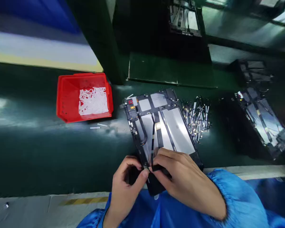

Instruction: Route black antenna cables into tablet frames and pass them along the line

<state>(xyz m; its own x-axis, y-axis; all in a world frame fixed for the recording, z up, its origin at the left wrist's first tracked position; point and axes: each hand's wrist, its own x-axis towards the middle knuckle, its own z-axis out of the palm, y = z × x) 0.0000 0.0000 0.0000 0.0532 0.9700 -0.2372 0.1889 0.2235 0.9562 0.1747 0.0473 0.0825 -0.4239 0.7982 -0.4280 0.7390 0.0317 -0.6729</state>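
An opened tablet [180, 126] lies tilted on the dark green bench, its silver battery panels and black ribbon cables exposed. My left hand [127, 186] is closed on the tablet's lower left edge, with the thumb at the frame. Right beside it, my right hand [180, 177] pinches the lower end of a thin black flex cable [153, 139] that runs up over the panels. The fingertips of both hands almost meet, and the exact contact between them is hidden.
A red bin [68, 101] holding white strips [95, 101] stands at the left. Loose white strips [98, 126] lie below it. A pile of small cables [197, 118] sits right of the tablet. Another opened tablet [263, 117] is at the far right. A green raised block [166, 69] stands behind.
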